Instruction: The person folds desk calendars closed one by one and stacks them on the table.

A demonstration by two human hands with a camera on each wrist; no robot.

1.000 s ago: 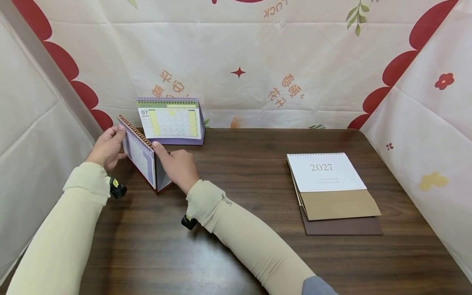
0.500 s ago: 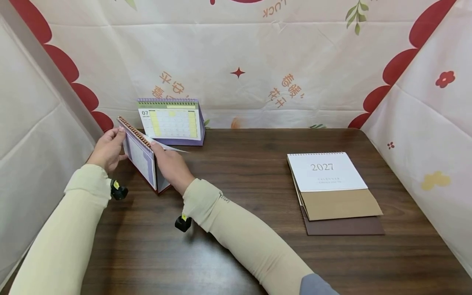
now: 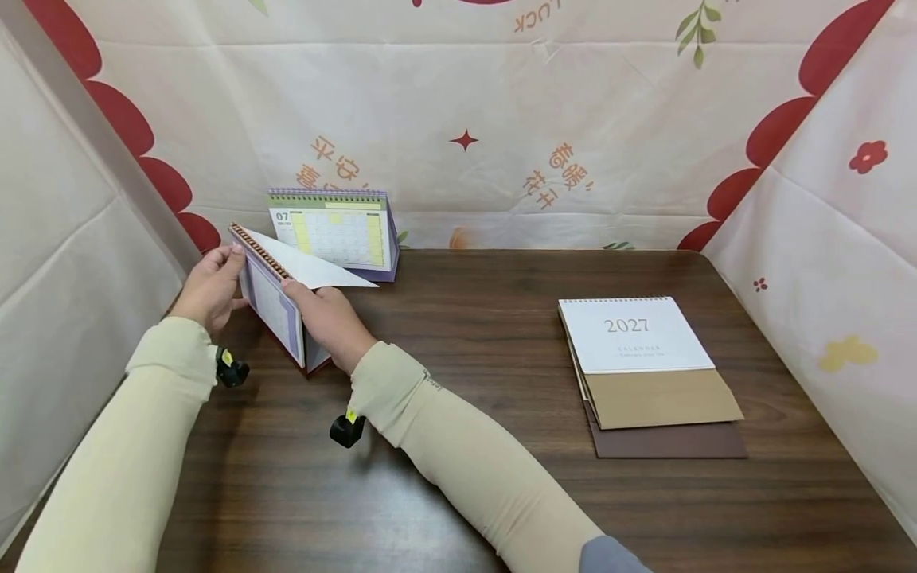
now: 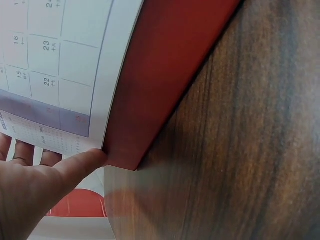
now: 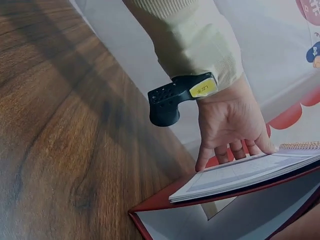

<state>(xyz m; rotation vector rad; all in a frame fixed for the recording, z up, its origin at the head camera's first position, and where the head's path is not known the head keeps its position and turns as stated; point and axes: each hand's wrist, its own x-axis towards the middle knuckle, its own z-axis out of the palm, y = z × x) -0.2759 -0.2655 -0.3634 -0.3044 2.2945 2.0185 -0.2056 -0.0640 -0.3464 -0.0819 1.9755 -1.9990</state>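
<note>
A desk calendar (image 3: 269, 299) with a copper-coloured coil and purple-edged pages stands tent-like on its red base at the table's left. My left hand (image 3: 209, 288) grips its left end, thumb near the coil and the other fingers at the side edge. At the near right end my right hand (image 3: 333, 325) holds the calendar with the thumb by the coil; its other fingers are largely hidden behind. A white page (image 3: 315, 267) sticks out from the coil on the far side. In the left wrist view, one finger of the left hand (image 4: 30, 187) touches the page's corner.
A purple desk calendar (image 3: 337, 239) showing 07 stands right behind, partly covered by the white page. To the right, a white 2027 calendar (image 3: 634, 334) with a tan and brown base rests on the wooden table (image 3: 458, 414). Printed cloth walls (image 3: 501, 95) enclose the back and sides.
A white page has swung out on the calendar's far side, first as a sliver, now wider. My right hand has shifted slightly left along the coil. The left hand stays in place.
</note>
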